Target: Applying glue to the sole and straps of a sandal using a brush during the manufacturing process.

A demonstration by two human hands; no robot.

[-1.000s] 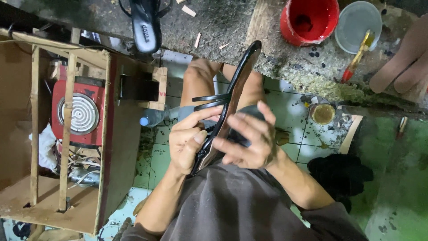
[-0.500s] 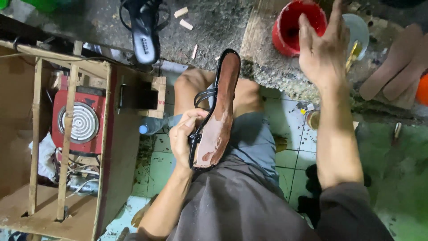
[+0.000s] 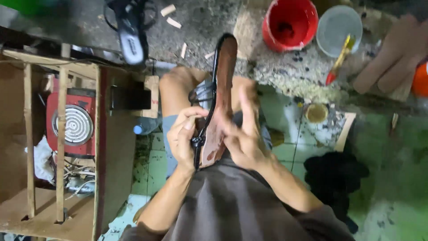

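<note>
Your left hand (image 3: 185, 140) grips the sandal sole (image 3: 218, 102) at its near end over your lap; your right hand (image 3: 243, 134) lies open, fingers flat on its glossy brown face. Its long axis points away toward the red bucket (image 3: 290, 24).

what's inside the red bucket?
The red bucket shows a red inner wall and a dark patch at the bottom, apparently some residue. No tool stands in it. The near rim hides part of the floor.
</note>
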